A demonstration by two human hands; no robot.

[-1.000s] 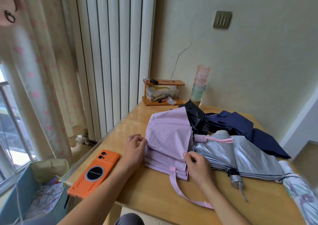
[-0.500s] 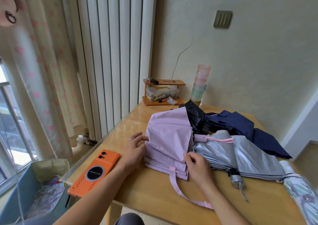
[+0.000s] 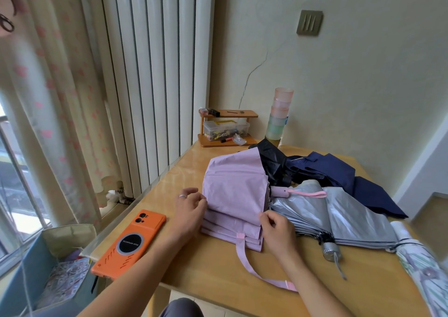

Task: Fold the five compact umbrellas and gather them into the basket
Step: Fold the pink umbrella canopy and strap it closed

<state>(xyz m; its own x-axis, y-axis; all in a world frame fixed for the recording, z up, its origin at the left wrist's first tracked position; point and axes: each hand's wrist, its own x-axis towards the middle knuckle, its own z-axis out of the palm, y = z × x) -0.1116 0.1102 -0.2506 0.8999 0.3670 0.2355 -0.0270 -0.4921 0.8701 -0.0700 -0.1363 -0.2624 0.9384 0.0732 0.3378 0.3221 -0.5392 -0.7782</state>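
1. The pink umbrella lies on the table, its canopy gathered into flat pleats stacked one on another, with the top panel spread wide.
2. The left hand sits at the umbrella's left edge, fingers curled and pinching the top fold; a ring shows on one finger.
3. The right hand is at the right edge of the same panel, thumb and fingertips closed on the fabric where the pleats meet.
4. The pink strap trails from the near edge of the pleats across the table toward the person, passing under the right forearm.
5. The pink handle with its wrist loop pokes out to the right, resting on the silver umbrella, which lies half collapsed just beside the pink one (its metal tip points at the near edge).
6. Behind them lie a black umbrella and a navy umbrella, both loose and crumpled.
7. A floral umbrella lies at the table's right edge, partly out of view.
8. An orange phone lies left of the left hand.
9. A blue basket stands on the floor below the table's left corner, holding some patterned fabric; whether it is an umbrella I cannot tell.
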